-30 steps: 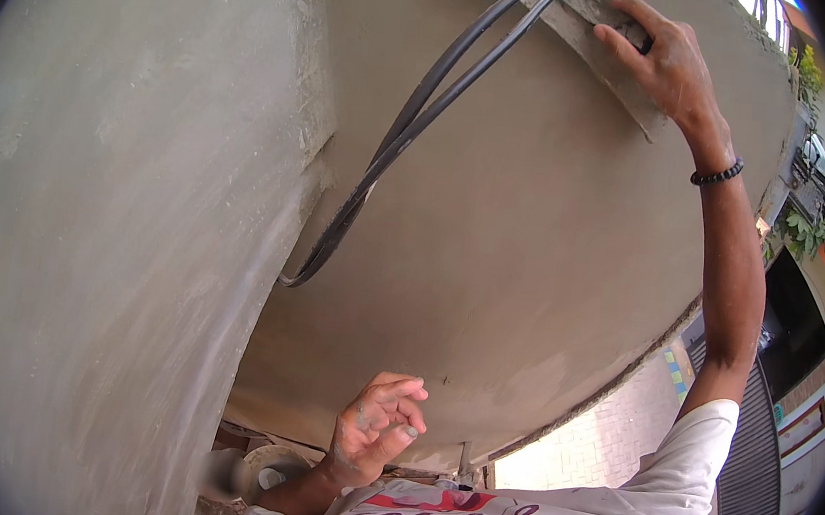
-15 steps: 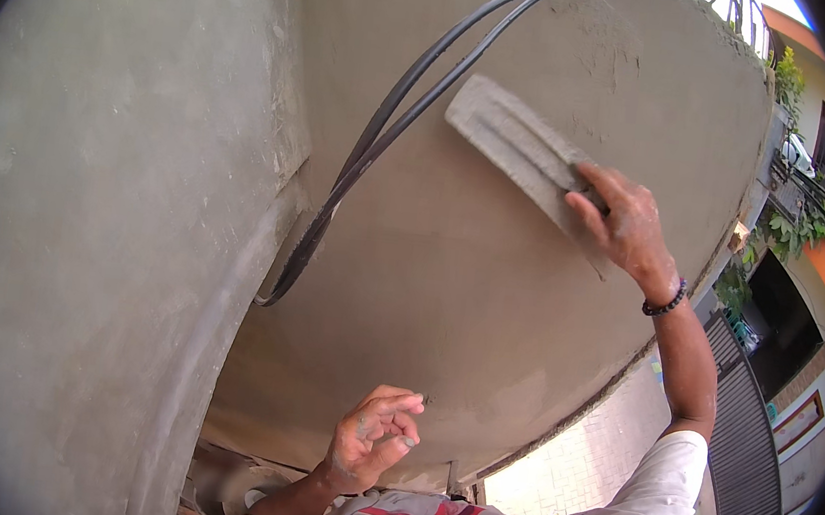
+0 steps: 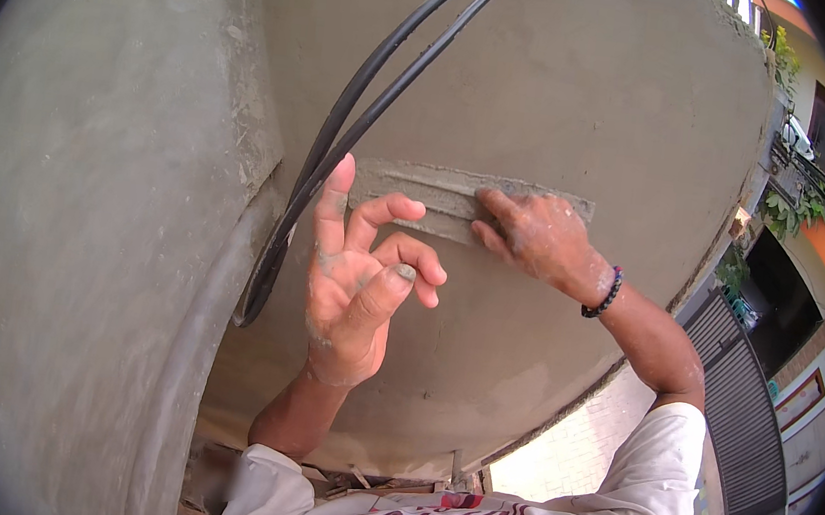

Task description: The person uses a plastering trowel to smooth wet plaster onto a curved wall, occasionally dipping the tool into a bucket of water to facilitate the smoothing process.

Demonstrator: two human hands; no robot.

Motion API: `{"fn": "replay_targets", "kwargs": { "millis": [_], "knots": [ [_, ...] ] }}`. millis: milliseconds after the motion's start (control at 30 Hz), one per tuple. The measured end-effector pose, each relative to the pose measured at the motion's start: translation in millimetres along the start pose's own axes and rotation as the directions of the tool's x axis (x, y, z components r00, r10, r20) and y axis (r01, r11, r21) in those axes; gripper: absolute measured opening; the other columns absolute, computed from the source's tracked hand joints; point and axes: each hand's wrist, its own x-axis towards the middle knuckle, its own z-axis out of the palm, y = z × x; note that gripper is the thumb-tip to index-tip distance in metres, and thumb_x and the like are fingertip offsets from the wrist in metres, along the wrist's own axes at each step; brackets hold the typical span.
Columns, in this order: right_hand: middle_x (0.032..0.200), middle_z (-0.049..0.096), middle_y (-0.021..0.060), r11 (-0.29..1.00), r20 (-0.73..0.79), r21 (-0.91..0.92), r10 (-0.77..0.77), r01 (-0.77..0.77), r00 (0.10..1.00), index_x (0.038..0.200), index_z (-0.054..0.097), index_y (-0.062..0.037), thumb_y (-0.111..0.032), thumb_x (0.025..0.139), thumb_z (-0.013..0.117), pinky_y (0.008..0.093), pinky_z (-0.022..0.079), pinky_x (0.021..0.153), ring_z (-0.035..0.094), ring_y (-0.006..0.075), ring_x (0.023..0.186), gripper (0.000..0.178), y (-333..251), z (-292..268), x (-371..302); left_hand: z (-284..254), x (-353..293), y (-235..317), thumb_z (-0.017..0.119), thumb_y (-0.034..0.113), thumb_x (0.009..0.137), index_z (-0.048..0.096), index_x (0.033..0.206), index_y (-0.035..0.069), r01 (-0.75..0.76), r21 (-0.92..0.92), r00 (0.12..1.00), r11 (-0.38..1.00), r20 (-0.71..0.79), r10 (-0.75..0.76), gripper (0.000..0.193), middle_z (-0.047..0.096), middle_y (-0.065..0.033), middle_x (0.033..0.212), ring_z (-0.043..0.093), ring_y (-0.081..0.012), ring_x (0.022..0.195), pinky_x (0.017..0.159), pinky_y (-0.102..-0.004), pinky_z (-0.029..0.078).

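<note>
My right hand [image 3: 540,239] grips a long plastering float [image 3: 449,193] smeared with grey mortar. The float lies nearly level against the plastered wall [image 3: 485,336]. A dark beaded bracelet circles my right wrist. My left hand [image 3: 354,287] is raised in front of the wall with nothing in it, its fingers apart and partly bent, grey smears on the thumb and palm. One raised fingertip overlaps the black cables [image 3: 347,115]; whether it touches them I cannot tell. The float's left end is partly hidden behind that hand.
Another grey plastered wall [image 3: 84,223] rises close on the left and meets the worked wall in a corner. The cables hang in front of that corner. Beyond the wall's right edge are paving [image 3: 570,435], a dark metal gate [image 3: 744,403] and plants.
My right hand has brought the float down and left, turning it from a slant to nearly level. My left hand has risen from low down toward the cables, its fingers spreading.
</note>
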Motion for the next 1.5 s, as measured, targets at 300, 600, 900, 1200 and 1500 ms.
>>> {"fn": "replay_targets", "kwargs": {
  "millis": [300, 600, 900, 1200, 1500],
  "knots": [
    [0.086, 0.069, 0.02, 0.974, -0.326, 0.168, 0.2, -0.152, 0.924, 0.113, 0.062, -0.0008, -0.04, 0.087, 0.067, 0.0393, 0.053, 0.068, 0.067, 0.0331, 0.072, 0.047, 46.0, -95.2, 21.8, 45.6, 35.6, 13.7, 0.056, 0.013, 0.09, 0.006, 0.153, 0.024, -0.202, -0.245, 0.973, 0.948, 0.061, 0.223, 0.082, 0.026, -0.0183, 0.148, 0.052, -0.035, 0.113, 0.077, -0.0406, 0.056],
    [0.083, 0.068, 0.021, 0.995, -0.404, 0.08, -0.022, 0.059, 0.915, 0.102, 0.067, -0.0016, -0.037, 0.088, 0.061, 0.0439, 0.052, 0.073, 0.066, 0.0367, 0.077, 0.038, 52.7, -133.1, 110.1, 66.6, 47.9, 13.6, 0.051, -0.005, 0.087, 0.003, 0.154, 0.021, -0.233, -0.529, 0.946, 0.816, 0.07, 0.315, 0.086, 0.019, -0.0124, 0.153, 0.052, -0.0361, 0.114, 0.081, -0.0429, 0.055],
    [0.081, 0.069, 0.0127, 0.973, 0.112, 0.226, -0.076, 0.049, 0.991, 0.109, 0.065, -0.0041, -0.023, 0.084, 0.067, 0.0375, 0.05, 0.069, 0.065, 0.0288, 0.075, 0.031, -15.8, -62.2, 24.6, 55.0, 39.2, 14.6, 0.05, 0.014, 0.094, 0.013, 0.154, 0.021, -0.158, -0.446, 0.948, 0.881, 0.181, 0.262, 0.071, 0.013, -0.0097, 0.158, 0.056, -0.031, 0.101, 0.075, -0.039, 0.051],
    [0.092, 0.071, 0.019, 0.981, -0.672, 0.15, 0.193, -0.124, 0.715, 0.108, 0.068, 0.0007, -0.042, 0.089, 0.06, 0.0369, 0.053, 0.076, 0.069, 0.0261, 0.08, 0.047, 146.7, -174.8, 80.2, 64.8, 41.3, 14.3, 0.051, 0.013, 0.094, 0.01, 0.154, 0.021, -0.137, -0.594, 0.936, 0.793, 0.185, 0.3, 0.074, 0.01, -0.0052, 0.159, 0.056, -0.0274, 0.094, 0.073, -0.0382, 0.05],
    [0.066, 0.062, 0.0184, 0.99, 0.037, 0.144, -0.003, -0.002, 0.999, 0.097, 0.061, -0.004, -0.03, 0.09, 0.059, 0.0473, 0.051, 0.06, 0.061, 0.0401, 0.064, 0.027, -29.7, -54.5, 49.0, 65.8, 37.4, 18.7, 0.053, 0.008, 0.09, 0.0, 0.154, 0.018, -0.113, -0.612, 0.957, 0.783, 0.143, 0.251, 0.083, 0.009, -0.0066, 0.159, 0.058, -0.028, 0.093, 0.073, -0.0398, 0.051]
  ]
}}
